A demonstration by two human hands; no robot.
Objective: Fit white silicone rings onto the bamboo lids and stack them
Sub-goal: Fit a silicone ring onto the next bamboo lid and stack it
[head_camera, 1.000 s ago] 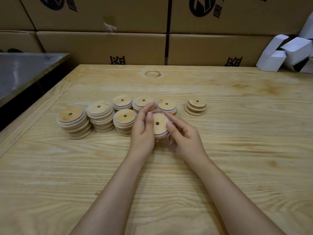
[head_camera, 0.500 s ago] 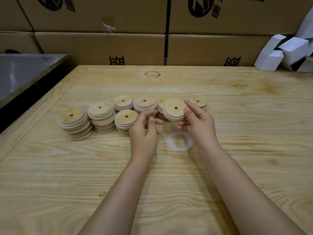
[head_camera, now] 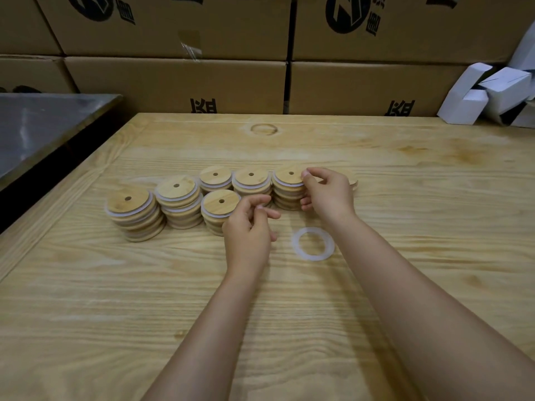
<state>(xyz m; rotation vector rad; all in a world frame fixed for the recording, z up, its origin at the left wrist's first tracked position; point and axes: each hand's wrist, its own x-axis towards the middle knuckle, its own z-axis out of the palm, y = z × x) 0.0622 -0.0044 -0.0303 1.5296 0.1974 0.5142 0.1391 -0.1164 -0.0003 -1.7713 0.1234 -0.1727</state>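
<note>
Several stacks of round bamboo lids with white rings stand in a row mid-table, from the leftmost stack [head_camera: 128, 199] to one [head_camera: 289, 176] on the right. My right hand [head_camera: 328, 193] grips the right edge of the top lid on that stack, fingertips on its rim and thumb lower against the stack. My left hand [head_camera: 249, 227] hovers just in front of the stacks with fingers loosely curled and nothing in them. A loose white silicone ring [head_camera: 313, 243] lies flat on the table between my two wrists. Another low lid pile [head_camera: 352, 180] is mostly hidden behind my right hand.
The wooden table [head_camera: 405, 198] is backed by a wall of cardboard boxes [head_camera: 179, 85]. White folded cartons [head_camera: 489, 94] sit at the back right corner. A grey metal surface [head_camera: 43, 125] lies beyond the table's left edge.
My right hand has carried the ringed lid from in front of me onto the right-hand stack. My left hand let go of it and stayed back. A loose ring came into view.
</note>
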